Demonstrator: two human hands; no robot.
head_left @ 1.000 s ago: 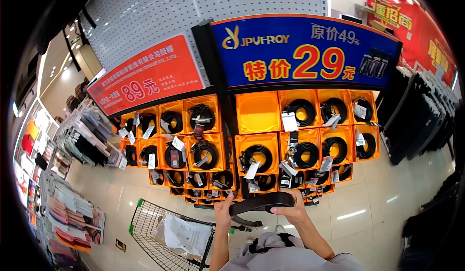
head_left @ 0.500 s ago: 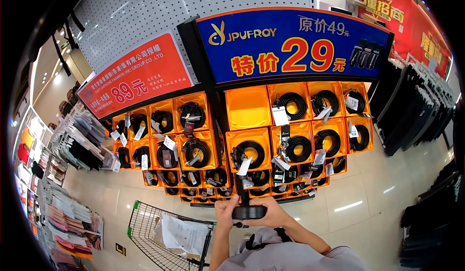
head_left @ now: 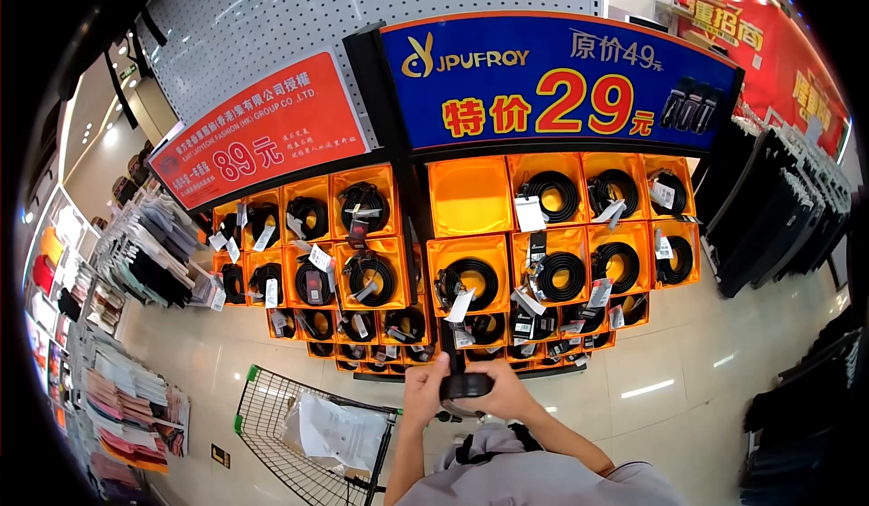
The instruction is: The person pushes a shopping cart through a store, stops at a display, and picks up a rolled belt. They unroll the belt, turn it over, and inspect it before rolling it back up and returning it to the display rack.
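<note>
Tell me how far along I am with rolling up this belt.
Done: the black belt looks mostly wound into a tight coil. In hand: the left hand and right hand grip it together. Left: probably shelving it; one orange compartment in the top row stands empty, while its neighbours hold coiled belts.

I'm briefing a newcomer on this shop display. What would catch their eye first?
First the big blue sale sign with a red 29, top centre, and the red sign with 89 angled to its left. Below them glows a wall of orange square cubbies, most holding coiled black belts. At bottom centre the left hand and right hand grip a rolled black belt beside a wire shopping cart.
</note>
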